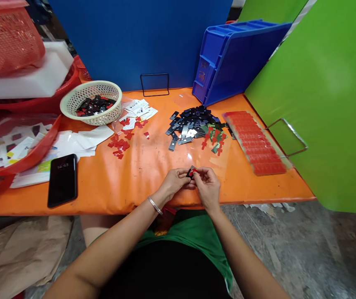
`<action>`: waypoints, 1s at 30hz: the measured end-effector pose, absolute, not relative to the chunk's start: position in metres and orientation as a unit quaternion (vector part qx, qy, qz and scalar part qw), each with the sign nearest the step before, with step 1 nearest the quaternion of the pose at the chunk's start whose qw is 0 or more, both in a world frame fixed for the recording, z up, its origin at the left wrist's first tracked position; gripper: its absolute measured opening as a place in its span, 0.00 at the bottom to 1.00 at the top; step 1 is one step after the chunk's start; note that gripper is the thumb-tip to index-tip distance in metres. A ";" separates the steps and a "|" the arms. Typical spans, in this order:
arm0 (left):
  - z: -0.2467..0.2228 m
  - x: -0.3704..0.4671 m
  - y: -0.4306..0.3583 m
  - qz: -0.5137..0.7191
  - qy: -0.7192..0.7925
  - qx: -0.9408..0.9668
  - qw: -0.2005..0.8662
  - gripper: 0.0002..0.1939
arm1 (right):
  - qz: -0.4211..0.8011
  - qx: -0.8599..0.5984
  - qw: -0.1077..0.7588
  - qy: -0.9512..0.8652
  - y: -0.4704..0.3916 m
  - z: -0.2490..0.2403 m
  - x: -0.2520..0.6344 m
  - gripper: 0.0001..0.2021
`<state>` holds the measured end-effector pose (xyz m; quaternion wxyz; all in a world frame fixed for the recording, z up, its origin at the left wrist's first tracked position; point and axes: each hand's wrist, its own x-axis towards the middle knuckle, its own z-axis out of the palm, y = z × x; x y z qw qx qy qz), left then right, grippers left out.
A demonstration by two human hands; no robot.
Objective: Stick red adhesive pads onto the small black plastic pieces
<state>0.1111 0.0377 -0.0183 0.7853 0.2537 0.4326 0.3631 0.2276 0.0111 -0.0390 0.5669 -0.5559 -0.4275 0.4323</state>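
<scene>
At the left of the orange table [109,182], a red tub [49,144] holds printed papers [19,143] and a cream basket [98,119] holds mixed parts [96,104]. Left hand [175,181] and right hand [208,187] meet by its near edge, fingertips pinching a dark piece [189,172] with red film [194,171]; likely light, thin, stiffish and slick, it suits an edge grip.

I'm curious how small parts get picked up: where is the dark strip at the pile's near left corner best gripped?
Pinch the dark strip by its near end's long edges, probably coming from the near side: it looks thin, and that end juts clear of the pile.
</scene>
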 end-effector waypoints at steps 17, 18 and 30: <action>-0.016 0.113 0.040 0.355 0.447 0.244 0.784 0.13 | 0.402 -0.567 0.572 -0.436 0.012 -0.040 0.228 0.09; -0.016 0.113 0.040 0.354 0.447 0.244 0.784 0.13 | 0.402 -0.567 0.571 -0.436 0.012 -0.040 0.228 0.09; -0.017 0.113 0.039 0.355 0.443 0.247 0.785 0.12 | 0.403 -0.576 0.566 -0.431 0.011 -0.039 0.228 0.09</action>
